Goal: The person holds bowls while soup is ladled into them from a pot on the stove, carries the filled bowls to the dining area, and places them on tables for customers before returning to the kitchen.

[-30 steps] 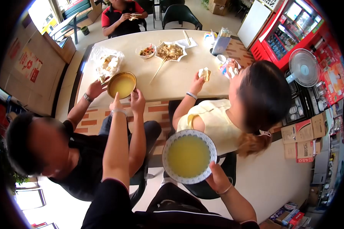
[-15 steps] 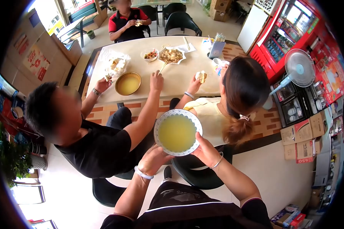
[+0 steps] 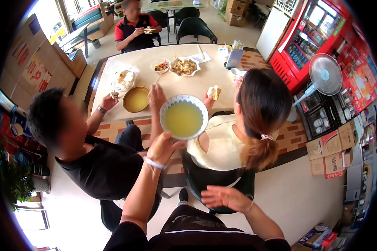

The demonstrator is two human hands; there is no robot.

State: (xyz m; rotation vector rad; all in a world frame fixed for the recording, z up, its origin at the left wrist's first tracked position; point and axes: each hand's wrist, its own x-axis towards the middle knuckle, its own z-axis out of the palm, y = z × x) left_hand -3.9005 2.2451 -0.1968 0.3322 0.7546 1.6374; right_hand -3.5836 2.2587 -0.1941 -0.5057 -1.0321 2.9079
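Observation:
A white bowl [image 3: 183, 134] with a blue patterned rim holds yellowish-green soup [image 3: 182, 119]. My left hand [image 3: 163, 147] grips it from the near side, thumb against the outside; the fingers underneath are partly hidden. The bowl hangs between two seated people, close to the table's near edge. My right hand [image 3: 226, 198] is apart from the bowl, lower down in front of my body, fingers stretched out and holding nothing. On the table [image 3: 151, 54], a brown bowl [image 3: 136, 99] of similar soup stands left of the held bowl.
A person in black [image 3: 100, 163] sits left, one in a cream top [image 3: 215, 144] right, another in red and black [image 3: 136, 31] opposite. The table bears a plate of food [image 3: 184, 67], a small dish [image 3: 160, 66] and a plastic bag [image 3: 122, 76]. A fan [image 3: 325, 73] stands right.
The bowl has moved forward and slightly left with my left hand. My right hand has let go of it and drawn back toward my body. The left person's arm has pulled back.

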